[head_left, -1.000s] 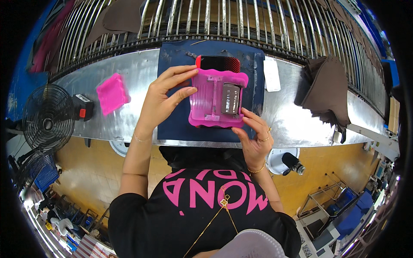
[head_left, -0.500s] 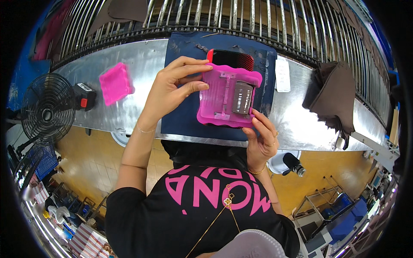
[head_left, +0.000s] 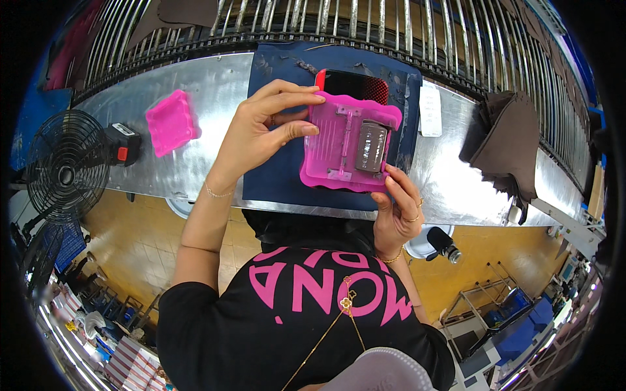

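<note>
A translucent pink plastic tray [head_left: 328, 140] with a wavy rim is held up over the dark blue mat [head_left: 277, 173]. My left hand [head_left: 274, 120] pinches its upper left edge between thumb and fingers. At its lower right corner, my right hand [head_left: 398, 208] is closed with thumb and fingertips on the rim. Inside the tray, on its right side, sits a dark grey-brown block [head_left: 372, 146] with pale print. Left of the block runs a narrow upright strip. Behind the tray's top edge shows a flat black object [head_left: 345, 83] with a red end and red dots; its lower part is hidden.
A second pink wavy-edged piece [head_left: 172, 122] lies left on the metal table [head_left: 218, 81], beside a black battery-like block [head_left: 122, 144] and a black fan [head_left: 68, 166]. A white paper slip [head_left: 430, 109] and stacked brown sheets [head_left: 508, 143] are at right. A metal roller rack [head_left: 352, 23] runs behind.
The view has shifted slightly. Both hands keep their hold on the pink tray, which sits a little farther right and is tilted slightly differently.
</note>
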Available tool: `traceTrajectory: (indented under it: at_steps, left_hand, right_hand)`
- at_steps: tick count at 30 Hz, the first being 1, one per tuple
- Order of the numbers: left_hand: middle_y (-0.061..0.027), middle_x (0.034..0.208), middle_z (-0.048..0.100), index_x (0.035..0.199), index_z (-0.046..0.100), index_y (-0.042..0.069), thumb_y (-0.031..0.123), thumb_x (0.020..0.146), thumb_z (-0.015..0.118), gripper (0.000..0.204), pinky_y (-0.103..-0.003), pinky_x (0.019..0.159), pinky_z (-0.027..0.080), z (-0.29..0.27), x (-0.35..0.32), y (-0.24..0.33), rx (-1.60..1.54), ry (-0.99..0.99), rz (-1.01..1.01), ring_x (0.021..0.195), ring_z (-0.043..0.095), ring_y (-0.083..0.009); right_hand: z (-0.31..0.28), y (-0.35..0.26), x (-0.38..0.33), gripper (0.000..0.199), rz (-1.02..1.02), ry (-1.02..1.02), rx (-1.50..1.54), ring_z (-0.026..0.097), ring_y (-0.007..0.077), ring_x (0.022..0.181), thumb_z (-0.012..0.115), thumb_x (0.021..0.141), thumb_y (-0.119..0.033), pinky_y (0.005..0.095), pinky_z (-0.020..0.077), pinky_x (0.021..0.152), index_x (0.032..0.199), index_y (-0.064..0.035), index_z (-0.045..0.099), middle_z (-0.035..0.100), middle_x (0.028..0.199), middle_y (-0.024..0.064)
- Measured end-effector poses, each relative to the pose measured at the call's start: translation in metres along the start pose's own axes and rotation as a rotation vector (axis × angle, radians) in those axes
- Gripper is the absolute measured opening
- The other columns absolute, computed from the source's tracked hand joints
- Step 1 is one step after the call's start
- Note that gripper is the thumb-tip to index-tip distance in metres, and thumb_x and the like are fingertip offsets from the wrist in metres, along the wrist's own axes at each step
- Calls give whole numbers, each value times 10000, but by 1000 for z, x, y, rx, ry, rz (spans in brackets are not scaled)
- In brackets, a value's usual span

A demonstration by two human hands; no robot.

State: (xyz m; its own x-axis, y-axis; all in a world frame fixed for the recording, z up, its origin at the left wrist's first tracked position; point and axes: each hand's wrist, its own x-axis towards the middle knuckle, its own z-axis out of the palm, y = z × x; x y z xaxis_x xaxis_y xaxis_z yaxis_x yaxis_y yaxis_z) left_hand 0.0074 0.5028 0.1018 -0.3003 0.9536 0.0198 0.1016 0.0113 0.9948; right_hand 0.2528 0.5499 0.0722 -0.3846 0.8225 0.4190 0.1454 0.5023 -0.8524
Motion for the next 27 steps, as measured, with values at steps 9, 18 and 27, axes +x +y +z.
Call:
traceTrajectory:
  at_steps: [9,18,27]
  left_hand:
    - [-59,1118,574,1098,663,70,22,779,705,326,-291,896,542,-1,2,-2,18,-5,24,1027,593,-147]
    - [-58,1119,561,1115,648,70,7,766,709,360,-308,910,535,-2,1,0,7,-26,15,1048,581,-153]
    - [-117,1223,456,1288,508,83,295,547,889,860,-383,993,432,-1,-5,23,312,-169,107,1149,502,-270]
  right_hand:
    - [0,-2,2,290,-15,-15,-45,641,260,967,742,749,-61,311,518,805,1025,-31,658,650,1084,148]
    - [-1,-2,2,279,-8,-20,-42,642,256,969,742,749,-59,305,522,792,1013,-30,659,648,1086,148]
    - [-3,-1,3,268,15,-32,-26,653,250,928,751,740,-71,307,527,786,988,-27,660,651,1067,159]
